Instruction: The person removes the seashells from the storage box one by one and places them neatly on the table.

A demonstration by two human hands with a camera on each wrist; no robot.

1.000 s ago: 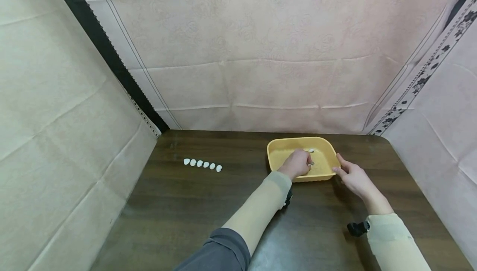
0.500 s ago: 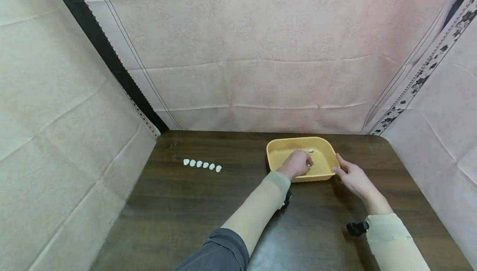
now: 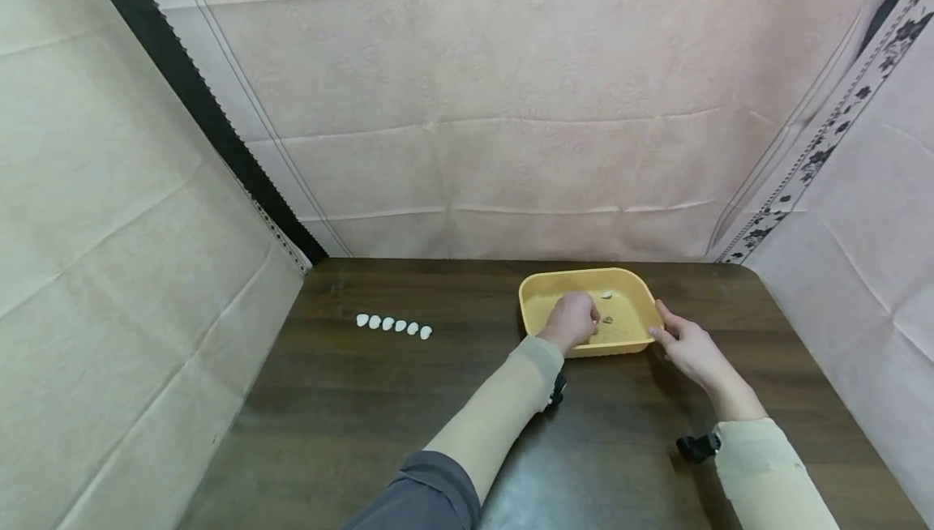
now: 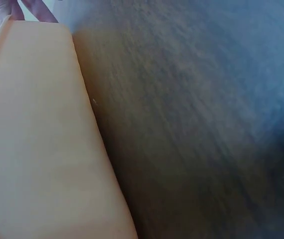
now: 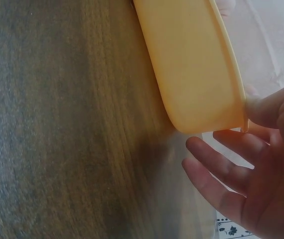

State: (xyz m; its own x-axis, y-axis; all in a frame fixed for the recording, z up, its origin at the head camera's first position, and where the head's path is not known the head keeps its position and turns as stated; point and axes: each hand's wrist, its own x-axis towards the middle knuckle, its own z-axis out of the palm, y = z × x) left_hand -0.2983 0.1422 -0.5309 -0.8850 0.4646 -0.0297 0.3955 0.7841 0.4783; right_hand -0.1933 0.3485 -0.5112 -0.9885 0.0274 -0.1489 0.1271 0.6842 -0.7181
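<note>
My left hand [image 3: 572, 321] reaches into a yellow rectangular tray [image 3: 635, 303], its fingers curled low over the bottom. I cannot tell whether a small piece is between its fingertips. A small white piece [image 3: 607, 295] lies in the tray beyond the hand, and a small brownish piece [image 3: 609, 320] lies just right of the fingertips. At the tray's right end my right hand [image 3: 689, 348] grips the rim. In the right wrist view, the thumb [image 5: 269, 109] is on the rim of the yellow tray [image 5: 197, 64], with the other fingers spread below.
Several small white roundish pieces [image 3: 388, 323] lie in a row on the dark wooden table [image 3: 350, 400], left of the tray. Pale cloth [image 3: 511, 149] hangs behind the table and along both sides.
My left hand has shifted slightly left inside the tray, so the brownish piece now shows beside its fingertips. The right hand keeps its grip on the tray's rim.
</note>
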